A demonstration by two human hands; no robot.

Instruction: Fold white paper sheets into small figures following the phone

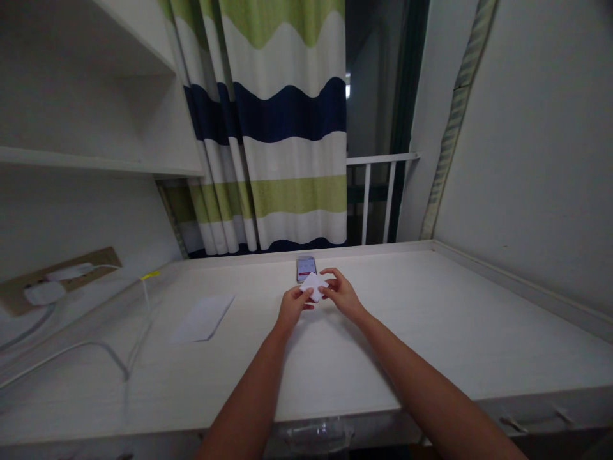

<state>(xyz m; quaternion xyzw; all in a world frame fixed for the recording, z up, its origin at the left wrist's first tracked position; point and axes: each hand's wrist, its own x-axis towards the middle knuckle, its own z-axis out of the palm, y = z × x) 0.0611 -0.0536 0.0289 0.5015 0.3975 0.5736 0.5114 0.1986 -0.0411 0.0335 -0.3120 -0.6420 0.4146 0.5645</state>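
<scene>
A small folded piece of white paper (pixel 314 285) is held up over the middle of the desk, between both hands. My left hand (pixel 292 306) pinches its left corner, thumb on top. On the other side my right hand (pixel 343 294) grips the right corner between thumb and fingers, with the index finger raised and bent. Just beyond the paper lies a phone (pixel 306 267) with its screen lit; the paper covers part of its lower edge. The undersides of the paper and some fingertips are hidden.
A white desk (pixel 407 332) spreads under my arms. To the left lie several white sheets (pixel 204 318). Plugs (pixel 45 292) and white cables (pixel 86 344) run along the left wall below a shelf (pixel 96 156). A striped curtain (pixel 292 153) hangs behind the desk.
</scene>
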